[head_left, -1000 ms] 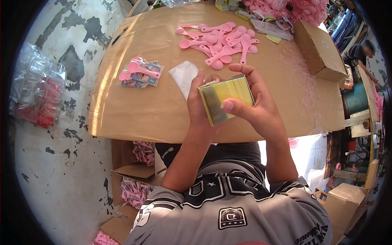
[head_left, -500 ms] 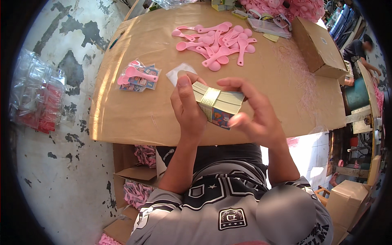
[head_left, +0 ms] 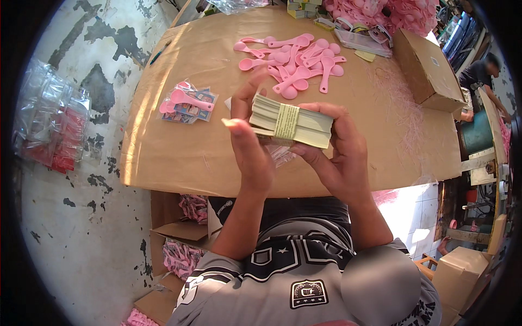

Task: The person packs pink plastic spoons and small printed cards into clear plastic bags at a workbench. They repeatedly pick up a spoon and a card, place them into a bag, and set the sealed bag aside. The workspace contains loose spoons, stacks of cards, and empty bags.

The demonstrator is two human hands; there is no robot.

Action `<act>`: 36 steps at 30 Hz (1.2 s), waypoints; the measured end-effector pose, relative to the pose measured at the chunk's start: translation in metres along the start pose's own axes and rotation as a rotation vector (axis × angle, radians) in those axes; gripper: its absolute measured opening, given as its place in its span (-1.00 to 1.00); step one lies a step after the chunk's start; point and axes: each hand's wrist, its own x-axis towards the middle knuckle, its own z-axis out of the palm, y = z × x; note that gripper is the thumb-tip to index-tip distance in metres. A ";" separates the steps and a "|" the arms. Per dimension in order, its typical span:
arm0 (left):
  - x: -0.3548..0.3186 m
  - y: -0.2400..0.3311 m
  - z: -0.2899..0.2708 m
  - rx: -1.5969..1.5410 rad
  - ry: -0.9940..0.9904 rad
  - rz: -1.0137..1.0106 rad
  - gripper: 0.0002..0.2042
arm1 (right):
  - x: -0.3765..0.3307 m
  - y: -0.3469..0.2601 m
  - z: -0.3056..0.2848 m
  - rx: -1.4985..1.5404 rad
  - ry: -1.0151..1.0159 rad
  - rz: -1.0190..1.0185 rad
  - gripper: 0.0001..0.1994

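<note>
A thick stack of cards (head_left: 314, 130), bound with a pale paper band (head_left: 286, 122), is held over the near part of the table, its layered edges facing up. My right hand (head_left: 347, 163) grips the right end between thumb and fingers. Around the left end is my left hand (head_left: 254, 160), open, with its thumb and fingers spread apart; whether a finger touches the cards I cannot tell. Below the stack, some clear plastic (head_left: 283, 156) shows on the table. Beyond it lies a loose pile of pink measuring spoons (head_left: 293, 70).
Clear packets with cards and pink spoons (head_left: 189, 103) lie on the table's left. A cardboard box (head_left: 427, 70) stands at the right, beside pink strands (head_left: 399, 103). Clear bags (head_left: 51, 119) hang at far left. Another person (head_left: 481, 76) is at far right.
The stack has turned so its layered edges face up and the coloured card face is hidden. My right hand has closed on its right end, while my left thumb and fingers have spread apart.
</note>
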 end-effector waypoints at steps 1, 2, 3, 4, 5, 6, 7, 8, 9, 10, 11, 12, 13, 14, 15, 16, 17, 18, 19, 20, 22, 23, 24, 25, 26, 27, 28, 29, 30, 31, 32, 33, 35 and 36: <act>0.002 0.004 -0.003 -0.054 -0.091 -0.025 0.06 | 0.001 -0.002 -0.004 -0.017 -0.008 -0.013 -0.42; 0.004 0.008 -0.009 -0.109 -0.182 -0.049 0.11 | 0.002 -0.004 -0.007 -0.034 -0.016 -0.026 -0.42; 0.005 0.013 -0.014 -0.165 -0.270 -0.078 0.16 | 0.003 -0.004 -0.010 -0.052 -0.027 -0.035 -0.43; 0.007 0.022 -0.018 -0.125 -0.345 -0.132 0.23 | 0.004 -0.002 -0.011 -0.049 -0.006 -0.044 -0.43; 0.007 0.026 -0.016 -0.117 -0.340 -0.142 0.24 | 0.006 0.001 -0.012 -0.047 0.015 -0.054 -0.44; 0.006 0.030 -0.013 -0.106 -0.333 -0.150 0.25 | 0.008 0.003 -0.013 -0.042 0.035 -0.068 -0.45; 0.004 0.032 -0.010 -0.094 -0.326 -0.157 0.26 | 0.010 0.005 -0.011 -0.034 0.062 -0.090 -0.45; 0.000 0.033 -0.007 -0.099 -0.309 -0.146 0.26 | 0.012 0.006 -0.008 -0.026 0.089 -0.113 -0.46; -0.004 0.033 -0.004 -0.103 -0.292 -0.135 0.26 | 0.014 0.007 -0.005 -0.018 0.117 -0.136 -0.46; -0.008 0.033 0.001 -0.117 -0.256 -0.129 0.28 | 0.014 0.007 -0.003 -0.041 0.141 -0.136 -0.46; -0.011 0.032 0.006 -0.130 -0.221 -0.120 0.29 | 0.012 0.006 -0.001 -0.063 0.165 -0.136 -0.47; -0.014 0.030 0.014 -0.153 -0.166 -0.117 0.32 | 0.012 0.006 0.000 -0.088 0.189 -0.136 -0.47; -0.019 0.028 0.006 -0.172 -0.212 -0.156 0.32 | 0.012 0.006 0.001 -0.099 0.220 -0.143 -0.47; -0.024 0.025 -0.001 -0.189 -0.258 -0.195 0.34 | 0.012 0.006 0.002 -0.110 0.250 -0.151 -0.48; -0.025 0.026 -0.002 -0.194 -0.267 -0.213 0.35 | 0.013 0.007 0.002 -0.122 0.282 -0.161 -0.48; -0.025 0.026 -0.002 -0.199 -0.277 -0.232 0.37 | 0.012 0.008 0.003 -0.155 0.298 -0.170 -0.48; -0.026 0.026 -0.002 -0.204 -0.287 -0.250 0.38 | 0.011 0.008 0.004 -0.188 0.315 -0.179 -0.48; -0.027 0.026 -0.001 -0.170 -0.281 -0.242 0.40 | 0.010 0.008 0.004 -0.222 0.332 -0.188 -0.49; -0.029 0.027 0.002 -0.137 -0.274 -0.235 0.43 | 0.009 0.008 0.004 -0.217 0.327 -0.188 -0.48; -0.031 0.027 0.005 -0.103 -0.268 -0.227 0.45 | 0.009 0.007 0.002 -0.211 0.322 -0.189 -0.48; -0.034 0.026 0.012 -0.100 -0.266 -0.207 0.47 | 0.011 0.007 0.001 -0.242 0.367 -0.215 -0.49; -0.035 0.026 0.013 -0.100 -0.266 -0.197 0.47 | 0.013 0.010 0.000 -0.279 0.416 -0.240 -0.49; -0.038 0.025 0.012 -0.101 -0.310 -0.164 0.40 | 0.015 0.012 -0.001 -0.317 0.464 -0.267 -0.49; -0.044 0.023 0.009 -0.103 -0.354 -0.132 0.32 | 0.016 0.012 -0.004 -0.361 0.498 -0.262 -0.49; -0.049 0.020 0.005 -0.105 -0.397 -0.099 0.24 | 0.017 0.011 -0.008 -0.405 0.532 -0.257 -0.49; -0.055 0.016 -0.005 -0.068 -0.475 -0.090 0.22 | 0.018 0.010 -0.013 -0.450 0.565 -0.250 -0.50; -0.059 0.013 -0.017 -0.030 -0.553 -0.083 0.19 | 0.019 0.009 -0.019 -0.432 0.586 -0.186 -0.50; -0.061 0.013 -0.020 -0.023 -0.545 -0.097 0.16 | 0.022 0.009 -0.023 -0.341 0.588 -0.175 -0.50; -0.061 0.014 -0.021 -0.015 -0.533 -0.111 0.14 | 0.025 0.009 -0.027 -0.248 0.587 -0.163 -0.50; -0.060 0.018 -0.019 -0.038 -0.434 -0.146 0.12 | 0.027 0.008 -0.029 -0.155 0.585 -0.151 -0.50; -0.056 0.022 -0.015 -0.061 -0.333 -0.180 0.10 | 0.024 0.004 -0.029 -0.079 0.520 -0.115 -0.51; -0.050 0.025 -0.006 -0.021 -0.248 -0.155 0.09 | 0.019 0.002 -0.027 -0.085 0.468 -0.102 -0.51; -0.033 0.028 0.006 -0.037 -0.154 -0.159 0.07 | 0.008 -0.003 -0.019 -0.090 0.364 -0.086 -0.49; -0.025 0.031 0.006 -0.097 -0.148 -0.191 0.05 | 0.003 -0.005 -0.014 -0.134 0.305 -0.142 -0.46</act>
